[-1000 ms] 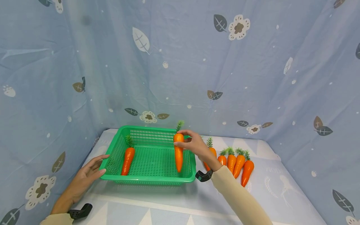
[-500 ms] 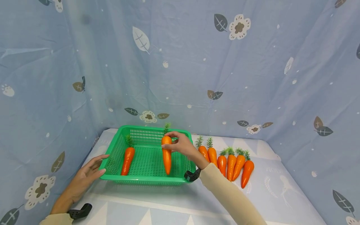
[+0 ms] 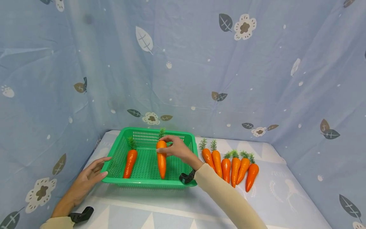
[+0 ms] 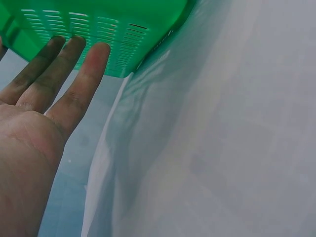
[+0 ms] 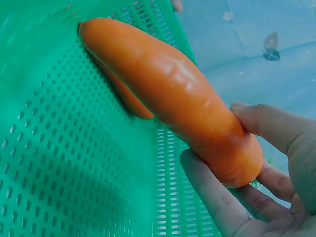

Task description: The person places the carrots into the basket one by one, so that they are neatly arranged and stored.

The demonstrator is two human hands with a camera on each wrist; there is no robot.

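My right hand pinches an orange carrot near its leafy top, thumb on one side and fingers on the other. The carrot hangs tip toward me over the middle of a green plastic basket. In the right wrist view, the held carrot partly covers another carrot lying in the basket. That second carrot lies along the basket's left side, leaves toward the back. My left hand is at the basket's left end; in the left wrist view its fingers extend straight against the slotted outer wall.
To the right of the basket, several more carrots lie side by side on the pale patterned cloth. Blue printed fabric rises behind the table and on both sides.
My right hand has carried the carrot leftward, from the basket's right end to its middle, and slightly lower. The left hand and basket have stayed in place.
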